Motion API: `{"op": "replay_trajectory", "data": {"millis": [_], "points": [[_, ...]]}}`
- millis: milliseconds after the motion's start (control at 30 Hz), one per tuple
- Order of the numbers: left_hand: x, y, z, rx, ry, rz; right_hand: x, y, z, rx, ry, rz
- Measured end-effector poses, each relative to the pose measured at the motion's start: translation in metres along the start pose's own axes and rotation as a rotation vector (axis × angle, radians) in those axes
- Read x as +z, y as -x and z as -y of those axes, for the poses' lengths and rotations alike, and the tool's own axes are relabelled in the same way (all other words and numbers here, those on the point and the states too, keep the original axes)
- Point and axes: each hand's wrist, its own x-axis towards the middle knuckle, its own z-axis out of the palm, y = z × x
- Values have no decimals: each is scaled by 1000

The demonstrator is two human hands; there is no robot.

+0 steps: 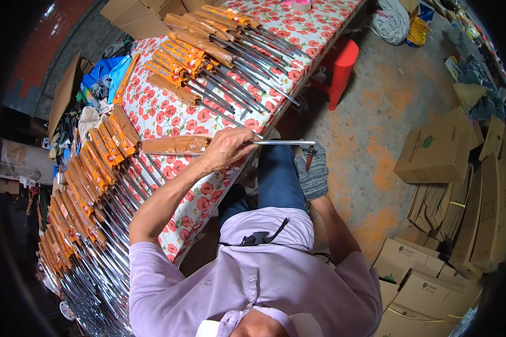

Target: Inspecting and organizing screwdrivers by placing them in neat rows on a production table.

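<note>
1. Lavender shirt point(219, 286) of the person is nearest to the camera, with a short row of buttons. At its waist hangs a black buckle point(256, 238), and beyond it come the blue trousers point(278, 182).
2. Next, the left hand point(229, 149) is without glove and reaches over the table edge. Its fingers are closed around a thin metal rod point(287, 142), which lies about level above the knee and points to the right.
3. Right hand point(312, 173) wears a grey knitted glove. It is curled around a small red tool point(309, 162), just beside the free end of the rod. I cannot tell exactly whether the tool touches the rod, nor which kind of tool it is.
4. On the other side of the left hand, one brown wrapped piece point(174, 146) lies in line with the rod. The hand covers the place between, so I cannot see if they are joined.
5. Along the left side, a large pile of rods point(107, 258) is laid in rows, with orange and brown wrapping on their ends.
6. Farther away, a second pile point(188, 50) of similar wrapped rods rests on the flowered tablecloth point(205, 188).
7. To the right of the table stands a red stool point(343, 62); cardboard boxes point(433, 146) are on the concrete floor point(371, 112).
8. Near the far end of the table is a pink roll of tape point(301, 5).
</note>
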Motion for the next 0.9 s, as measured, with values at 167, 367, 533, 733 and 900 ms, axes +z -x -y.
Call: {"op": "replay_trajectory", "data": {"millis": [167, 367, 533, 733, 900], "points": [[6, 3, 6, 48, -34, -60, 0, -1, 2, 38, 8, 31], [10, 7, 3, 100, -61, -133, 3, -1, -3, -22, -112, 76], [8, 4, -16, -68, 44, -69, 2, -1, 4, -51, -148, 77], [2, -6, -19, -88, 119, 2, 6, 1, -5, -43, -202, 61], [7, -3, -13, -83, 150, -27, 7, 2, -11, -44, -203, 67]]}}
